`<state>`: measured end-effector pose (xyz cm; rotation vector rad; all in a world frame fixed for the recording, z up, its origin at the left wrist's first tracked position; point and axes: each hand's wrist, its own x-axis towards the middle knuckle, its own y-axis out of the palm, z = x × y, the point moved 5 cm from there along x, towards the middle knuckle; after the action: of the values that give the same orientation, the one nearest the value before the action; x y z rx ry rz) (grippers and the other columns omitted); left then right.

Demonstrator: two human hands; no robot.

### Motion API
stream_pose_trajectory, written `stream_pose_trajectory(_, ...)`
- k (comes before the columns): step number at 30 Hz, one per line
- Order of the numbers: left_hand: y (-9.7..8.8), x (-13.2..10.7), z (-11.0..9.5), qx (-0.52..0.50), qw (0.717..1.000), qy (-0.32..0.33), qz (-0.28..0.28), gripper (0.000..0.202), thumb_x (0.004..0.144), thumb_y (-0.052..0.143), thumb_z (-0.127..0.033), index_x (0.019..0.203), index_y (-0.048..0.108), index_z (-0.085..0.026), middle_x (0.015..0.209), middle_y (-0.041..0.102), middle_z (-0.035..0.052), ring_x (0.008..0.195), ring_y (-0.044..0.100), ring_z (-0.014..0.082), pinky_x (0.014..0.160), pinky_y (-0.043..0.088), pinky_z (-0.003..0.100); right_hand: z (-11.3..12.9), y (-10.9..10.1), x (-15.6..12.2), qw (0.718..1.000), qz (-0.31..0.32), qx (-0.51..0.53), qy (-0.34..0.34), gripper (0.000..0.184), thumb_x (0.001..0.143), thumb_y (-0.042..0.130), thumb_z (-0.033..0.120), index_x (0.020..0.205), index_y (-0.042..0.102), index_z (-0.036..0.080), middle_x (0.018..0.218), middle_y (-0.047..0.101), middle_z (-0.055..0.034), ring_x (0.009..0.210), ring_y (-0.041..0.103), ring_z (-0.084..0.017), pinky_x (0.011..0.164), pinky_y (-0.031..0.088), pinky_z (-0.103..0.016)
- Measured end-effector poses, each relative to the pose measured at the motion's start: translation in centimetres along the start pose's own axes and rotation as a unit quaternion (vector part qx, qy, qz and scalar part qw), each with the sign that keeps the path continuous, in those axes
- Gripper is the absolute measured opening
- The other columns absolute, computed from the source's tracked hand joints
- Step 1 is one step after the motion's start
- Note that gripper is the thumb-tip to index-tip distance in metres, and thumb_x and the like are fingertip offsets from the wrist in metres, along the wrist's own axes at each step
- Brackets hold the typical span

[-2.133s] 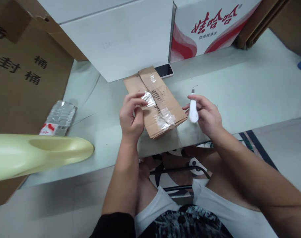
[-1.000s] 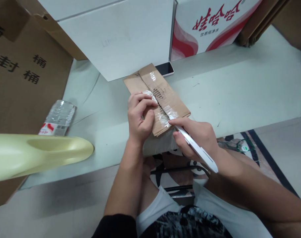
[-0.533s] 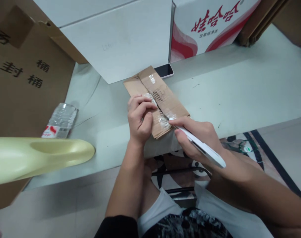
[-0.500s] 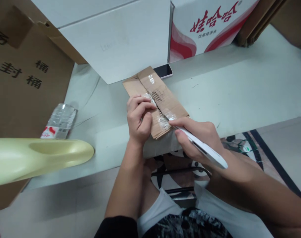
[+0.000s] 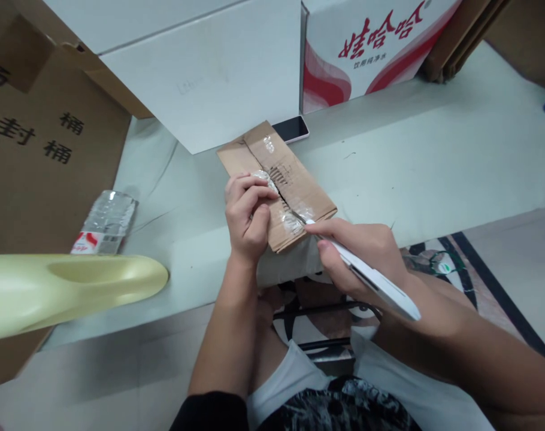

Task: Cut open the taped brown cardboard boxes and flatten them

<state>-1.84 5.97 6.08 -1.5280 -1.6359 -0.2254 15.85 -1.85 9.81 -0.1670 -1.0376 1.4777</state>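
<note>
A small brown cardboard box (image 5: 299, 185) lies on the pale table (image 5: 434, 161), sealed along its middle seam with crinkled clear tape (image 5: 293, 218). My left hand (image 5: 245, 218) presses on the box's left half, fingers curled over the tape near the seam. My right hand (image 5: 362, 254) grips a white utility knife (image 5: 374, 278) like a pen, its blade tip resting on the tape at the near end of the seam.
A black phone (image 5: 290, 129) lies just behind the box. Large white cartons (image 5: 200, 78) and a red-and-white printed carton (image 5: 366, 54) stand at the back. A big brown carton (image 5: 43, 149) fills the left. A crushed plastic bottle (image 5: 104, 221) and a pale yellow plastic object (image 5: 70, 287) lie left.
My right hand turned the knife from upright beside the box down onto the tape seam and has drawn it slightly toward me. My left hand shifted onto the box top.
</note>
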Motion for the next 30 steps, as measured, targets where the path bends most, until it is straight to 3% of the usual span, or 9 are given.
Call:
stream_pose_trajectory(4,0.0,0.0,0.1,0.003,1.000,0.001,0.002,0.021,0.082,0.050,-0.018,0.084,0.069,-0.025,0.100,0.068,0.0037,0.107,0.060,0.0256,0.112,0.042,0.050,-0.4,0.4,0.1,0.998,0.034,0.004,0.049,0.030,0.096,0.045,0.025,0.102,0.074,0.019,0.074,0.075,-0.0018,0.056,0.064,-0.012,0.055,0.045,-0.023)
stream_pose_trajectory(10,0.1,0.0,0.2,0.012,1.000,-0.011,0.001,0.022,0.079,0.049,-0.018,0.084,0.069,-0.025,0.102,0.070,0.0047,0.110,0.059,0.0272,0.112,0.041,0.051,0.0,-0.1,0.1,1.000,-0.017,-0.001,0.012,0.029,0.093,0.046,0.022,0.096,0.075,0.018,0.066,0.074,-0.0010,0.050,0.063,-0.011,0.051,0.042,-0.023)
stream_pose_trajectory(18,0.2,0.0,0.2,0.001,1.000,-0.006,-0.002,0.022,0.079,0.049,-0.018,0.084,0.069,-0.025,0.102,0.069,0.0048,0.109,0.059,0.0272,0.112,0.041,0.051,0.5,-0.8,0.1,1.000,0.002,-0.003,0.024,0.029,0.093,0.046,0.021,0.095,0.075,0.019,0.065,0.073,-0.0007,0.051,0.064,-0.012,0.052,0.043,-0.023)
stream_pose_trajectory(22,0.1,0.1,0.1,-0.012,1.000,-0.005,-0.003,0.022,0.079,0.050,-0.018,0.084,0.070,-0.025,0.100,0.069,0.0043,0.108,0.059,0.0260,0.112,0.041,0.050,0.3,-0.6,0.0,0.998,0.044,0.001,0.047,0.029,0.093,0.046,0.020,0.096,0.074,0.019,0.069,0.074,-0.0008,0.052,0.064,-0.012,0.052,0.044,-0.023)
stream_pose_trajectory(27,0.2,0.1,0.2,0.021,1.000,-0.021,0.001,0.022,0.080,0.048,-0.022,0.083,0.069,-0.026,0.100,0.069,0.0054,0.110,0.058,0.0280,0.112,0.040,0.053,0.5,-1.5,-0.3,1.000,-0.021,-0.006,0.000,0.025,0.091,0.050,0.017,0.090,0.075,0.019,0.064,0.072,-0.0007,0.053,0.065,-0.012,0.054,0.048,-0.023)
stream_pose_trajectory(30,0.2,0.0,0.3,0.023,1.000,-0.021,0.000,0.022,0.079,0.048,-0.021,0.083,0.069,-0.026,0.100,0.069,0.0052,0.112,0.058,0.0284,0.112,0.040,0.053,0.4,-1.4,-0.3,1.000,-0.026,0.003,-0.003,0.026,0.090,0.049,0.017,0.090,0.075,0.020,0.062,0.071,0.0000,0.051,0.064,-0.012,0.052,0.048,-0.023)
